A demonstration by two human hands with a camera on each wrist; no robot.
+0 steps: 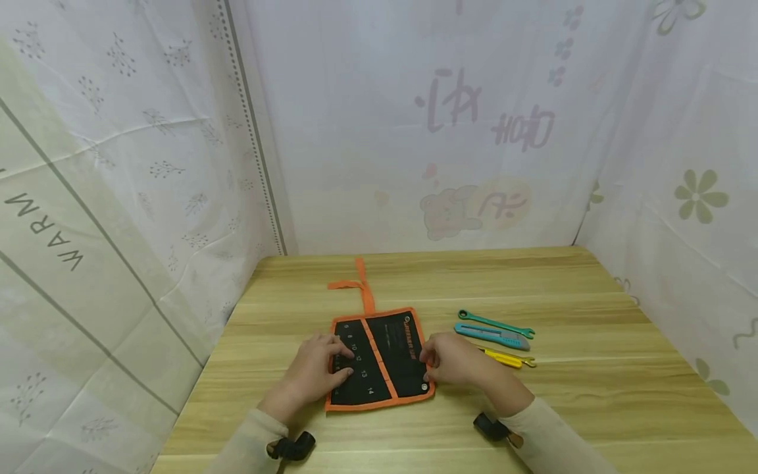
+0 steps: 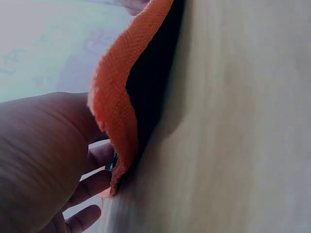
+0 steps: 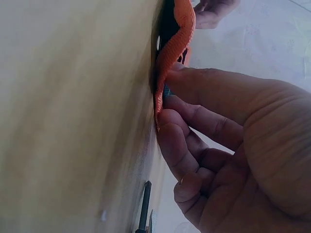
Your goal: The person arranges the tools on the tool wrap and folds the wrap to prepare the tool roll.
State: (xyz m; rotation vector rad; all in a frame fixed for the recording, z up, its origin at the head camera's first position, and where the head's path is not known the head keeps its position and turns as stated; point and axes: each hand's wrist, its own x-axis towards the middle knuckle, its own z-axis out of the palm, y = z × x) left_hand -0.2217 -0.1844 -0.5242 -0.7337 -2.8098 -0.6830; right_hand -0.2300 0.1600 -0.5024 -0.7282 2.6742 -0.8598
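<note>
A black fabric tool pouch with orange trim lies spread on the table, its left half printed with size numbers and its orange tie straps stretching away from me. My left hand rests on its left side, thumb and fingers spread over the black face. At the right edge, my right hand has curled fingers, with thumb and fingertips pinching the orange trim. The near edge bows up off the table in the left wrist view.
Right of the pouch lie a green wrench, a teal utility knife and a yellow-handled tool with a forked end, partly behind my right hand. A dark pointed shaft shows in the right wrist view. Printed curtains enclose the wooden table.
</note>
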